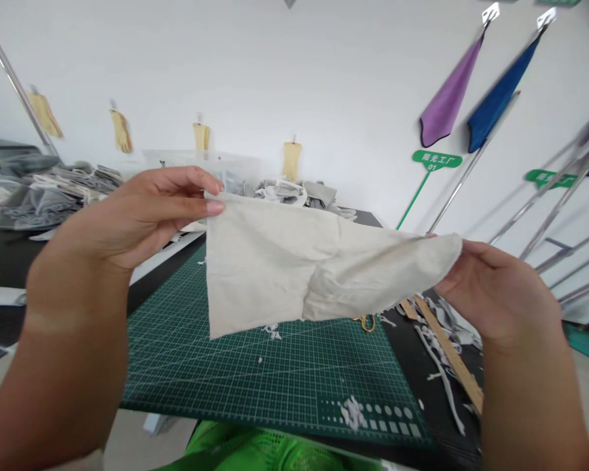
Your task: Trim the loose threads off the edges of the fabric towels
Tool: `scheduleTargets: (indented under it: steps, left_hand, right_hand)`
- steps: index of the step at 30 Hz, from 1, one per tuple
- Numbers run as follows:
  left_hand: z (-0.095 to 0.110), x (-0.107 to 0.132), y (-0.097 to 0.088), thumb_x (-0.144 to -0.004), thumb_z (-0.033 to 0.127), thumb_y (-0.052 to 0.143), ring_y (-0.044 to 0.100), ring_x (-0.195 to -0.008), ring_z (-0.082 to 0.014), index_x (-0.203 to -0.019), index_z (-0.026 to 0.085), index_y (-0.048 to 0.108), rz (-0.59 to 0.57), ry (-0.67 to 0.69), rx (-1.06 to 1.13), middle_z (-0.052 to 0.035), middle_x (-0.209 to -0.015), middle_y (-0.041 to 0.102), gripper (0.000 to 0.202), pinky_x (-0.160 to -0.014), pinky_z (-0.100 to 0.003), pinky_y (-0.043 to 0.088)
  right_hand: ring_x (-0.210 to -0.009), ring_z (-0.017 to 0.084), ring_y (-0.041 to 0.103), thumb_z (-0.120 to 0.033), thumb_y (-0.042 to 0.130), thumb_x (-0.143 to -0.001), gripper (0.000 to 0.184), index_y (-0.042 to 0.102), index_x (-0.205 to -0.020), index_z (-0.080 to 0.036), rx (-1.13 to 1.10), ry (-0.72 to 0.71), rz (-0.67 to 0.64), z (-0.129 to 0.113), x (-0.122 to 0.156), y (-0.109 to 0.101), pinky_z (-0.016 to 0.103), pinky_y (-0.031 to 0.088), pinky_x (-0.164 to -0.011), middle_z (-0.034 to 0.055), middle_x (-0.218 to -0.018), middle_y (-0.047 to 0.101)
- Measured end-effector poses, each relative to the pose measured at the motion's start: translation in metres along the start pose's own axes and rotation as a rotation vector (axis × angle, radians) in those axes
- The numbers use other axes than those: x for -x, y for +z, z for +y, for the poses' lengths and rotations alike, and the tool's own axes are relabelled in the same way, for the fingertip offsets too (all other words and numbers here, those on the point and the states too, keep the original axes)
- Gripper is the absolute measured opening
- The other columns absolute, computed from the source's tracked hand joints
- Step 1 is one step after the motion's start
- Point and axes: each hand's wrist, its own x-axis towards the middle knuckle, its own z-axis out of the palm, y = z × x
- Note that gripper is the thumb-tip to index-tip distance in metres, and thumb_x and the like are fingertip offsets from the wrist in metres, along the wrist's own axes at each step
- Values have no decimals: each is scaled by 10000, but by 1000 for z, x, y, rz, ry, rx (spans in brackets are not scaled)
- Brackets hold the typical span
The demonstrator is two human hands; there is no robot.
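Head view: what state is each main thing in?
Cream fabric piece: held aloft, creased
Left hand: pinching its upper corner
Right hand: gripping its other end
Green cutting mat: flat, scraps on top
Gold-handled scissors: partly hidden, open or shut unclear
Purple cloth: hanging
Blue cloth: hanging
Yellow gloves: hanging

Black table [4, 258] is partly covered by green mat [201, 366]; fabric pile [73, 190] stacked left, scraps [461, 333] and wooden strip [450, 351] laid right.
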Motion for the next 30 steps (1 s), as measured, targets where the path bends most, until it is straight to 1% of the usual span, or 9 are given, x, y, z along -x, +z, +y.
scheduleTargets:
  steps: [3,8,11,14,17,21,24,27,30]
  left_hand:
    - [0,8,-4,-736,133,827,614,-1043,-146,-873,170,715,12,11,-20,-25,-1113,685,181,-892,-287,477]
    - [0,24,-18,-696,101,859,633,-981,-151,-755,191,677,-55,65,-42,13,-996,705,211,-804,-274,479]
    - [-7,22,-23,-726,175,867,638,-934,-166,-794,210,738,-155,36,-136,-18,-951,717,149,-790,-278,490]
    - [-24,8,-18,-764,295,847,651,-962,-194,-976,227,795,-249,-61,-265,-53,-1025,745,229,-835,-293,509]
    - [-52,-11,-6,-718,337,839,666,-1029,-235,-1060,241,788,-354,-168,-275,-52,-1109,757,359,-899,-326,530]
    - [-108,-34,8,-680,308,777,668,-1037,-249,-1096,232,765,-484,-292,-296,-50,-1107,756,423,-858,-305,518]
    - [-155,-45,15,-593,269,755,670,-942,-265,-1078,190,760,-496,-450,-426,-69,-963,740,492,-776,-301,498]
    - [-190,-48,22,-522,261,779,658,-844,-249,-1020,187,760,-501,-600,-476,-57,-857,707,504,-710,-288,487]
    - [-208,-47,28,-517,335,828,651,-839,-230,-946,158,758,-531,-714,-416,-71,-881,713,468,-729,-290,504]
  right_hand:
    - [-913,298,675,-479,725,-863,235,786,-887,-253,139,18,35,1,12,-5,407,585,-737,136,-1068,713]
    - [-742,275,630,-497,876,-687,335,801,-968,-332,517,36,19,-1,36,-28,335,498,-505,137,-972,700]
    - [-838,316,675,-538,875,-692,444,783,-1096,-380,641,103,-112,1,41,-41,372,548,-605,143,-1041,722]
    - [-1101,343,673,-547,816,-793,398,758,-1145,-368,776,115,-314,13,31,-45,402,559,-885,115,-1188,725]
    - [-1158,314,655,-563,743,-864,366,751,-1119,-299,863,87,-445,40,7,-44,379,515,-968,91,-1196,728]
    - [-870,255,686,-588,714,-823,439,745,-1045,-211,967,112,-413,94,-31,-47,323,528,-733,76,-951,749]
    - [-705,211,644,-524,704,-783,410,740,-1013,-187,1042,126,-407,131,-50,-50,295,482,-611,61,-840,732]
    - [-642,197,606,-500,662,-781,362,742,-937,-183,1118,151,-371,150,-56,-47,296,454,-574,49,-773,710]
    - [-752,229,647,-491,628,-795,331,743,-824,-183,1146,142,-355,154,-55,-41,309,471,-639,59,-797,729]
